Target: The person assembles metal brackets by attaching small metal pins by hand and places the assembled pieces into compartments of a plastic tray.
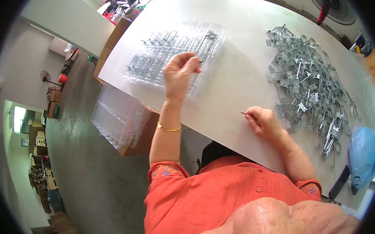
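Note:
My left hand (178, 74) hovers over a clear plastic tray (189, 89), its fingertips pinched on a small dark piece whose kind I cannot make out. Rows of small metal parts (140, 64) lie in the tray's compartments. On the right, my right hand (262, 122) is closed near the table's front edge, and the tip of a thin dark rod (243, 112) pokes out between thumb and fingers. Beyond that hand spreads a big loose heap of metal brackets with rods (302, 79).
The white table (236, 68) has its front edge near my body. A phone (339, 182) and a blue plastic bag (366, 156) lie at the right. Stacked clear trays (117, 116) rest on a cardboard box (140, 138) at the left. A fan (330, 1) stands behind.

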A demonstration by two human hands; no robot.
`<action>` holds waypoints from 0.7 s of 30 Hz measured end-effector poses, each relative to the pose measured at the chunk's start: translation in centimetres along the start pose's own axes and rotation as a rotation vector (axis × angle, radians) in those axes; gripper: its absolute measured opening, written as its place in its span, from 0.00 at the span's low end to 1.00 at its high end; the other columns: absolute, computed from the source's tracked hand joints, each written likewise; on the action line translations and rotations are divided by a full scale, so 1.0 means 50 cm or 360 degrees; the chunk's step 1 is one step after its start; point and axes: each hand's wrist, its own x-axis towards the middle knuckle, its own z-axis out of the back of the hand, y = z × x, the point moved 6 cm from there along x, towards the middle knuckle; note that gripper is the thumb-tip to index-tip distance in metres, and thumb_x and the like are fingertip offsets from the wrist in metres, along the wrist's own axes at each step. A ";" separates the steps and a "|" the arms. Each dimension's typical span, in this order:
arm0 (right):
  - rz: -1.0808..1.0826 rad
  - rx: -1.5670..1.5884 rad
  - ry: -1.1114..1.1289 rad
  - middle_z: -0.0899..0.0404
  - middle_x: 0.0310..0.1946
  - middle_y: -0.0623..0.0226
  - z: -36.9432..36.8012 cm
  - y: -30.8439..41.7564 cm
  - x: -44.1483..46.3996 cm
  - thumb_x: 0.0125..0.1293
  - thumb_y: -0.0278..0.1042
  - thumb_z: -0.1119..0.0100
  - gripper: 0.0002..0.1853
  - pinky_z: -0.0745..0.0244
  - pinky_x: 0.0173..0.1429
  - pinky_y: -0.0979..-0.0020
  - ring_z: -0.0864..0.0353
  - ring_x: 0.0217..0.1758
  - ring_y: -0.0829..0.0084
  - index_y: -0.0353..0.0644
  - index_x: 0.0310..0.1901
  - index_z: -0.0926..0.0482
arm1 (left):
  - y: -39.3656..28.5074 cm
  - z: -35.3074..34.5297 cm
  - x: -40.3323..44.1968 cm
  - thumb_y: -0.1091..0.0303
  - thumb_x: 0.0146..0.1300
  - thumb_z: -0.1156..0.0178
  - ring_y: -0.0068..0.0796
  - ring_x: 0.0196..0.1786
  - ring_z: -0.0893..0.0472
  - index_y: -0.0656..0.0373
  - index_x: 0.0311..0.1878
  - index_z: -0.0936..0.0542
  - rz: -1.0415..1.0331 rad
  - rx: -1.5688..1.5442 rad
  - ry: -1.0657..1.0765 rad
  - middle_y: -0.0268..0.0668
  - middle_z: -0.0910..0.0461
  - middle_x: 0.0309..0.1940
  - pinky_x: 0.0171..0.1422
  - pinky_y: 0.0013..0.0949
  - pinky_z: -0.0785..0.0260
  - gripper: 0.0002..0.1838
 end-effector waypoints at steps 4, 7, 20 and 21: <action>0.0016 0.0008 -0.0040 0.17 0.35 0.56 0.002 -0.006 0.002 0.67 0.23 0.33 0.06 0.21 0.36 0.59 0.15 0.32 0.52 0.39 0.42 0.21 | 0.000 0.152 0.019 0.77 0.69 0.32 0.21 0.32 0.16 0.69 0.48 0.15 -0.0090 0.0196 -0.0231 0.38 0.13 0.35 0.39 0.25 0.18 0.07; -0.0043 0.0022 -0.0022 0.17 0.35 0.56 -0.002 -0.013 0.000 0.67 0.23 0.33 0.06 0.21 0.36 0.60 0.15 0.32 0.54 0.39 0.42 0.21 | -0.017 0.237 0.026 0.76 0.69 0.30 0.21 0.31 0.16 0.68 0.48 0.15 -0.0087 0.0302 -0.0391 0.36 0.14 0.33 0.38 0.25 0.18 0.08; -0.0100 0.0011 -0.0013 0.16 0.35 0.55 -0.005 -0.018 0.007 0.67 0.22 0.33 0.07 0.21 0.36 0.62 0.16 0.32 0.55 0.37 0.43 0.21 | 0.032 0.314 0.055 0.71 0.67 0.28 0.17 0.26 0.19 0.67 0.45 0.14 -0.0007 0.1027 -0.0418 0.34 0.14 0.30 0.31 0.22 0.24 0.09; -0.0098 0.0022 -0.0023 0.17 0.35 0.55 -0.005 -0.020 0.007 0.67 0.21 0.33 0.07 0.22 0.36 0.62 0.16 0.32 0.55 0.37 0.43 0.21 | 0.029 0.313 0.058 0.71 0.67 0.28 0.17 0.26 0.19 0.67 0.45 0.14 -0.0016 0.1081 -0.0422 0.34 0.13 0.30 0.31 0.22 0.24 0.09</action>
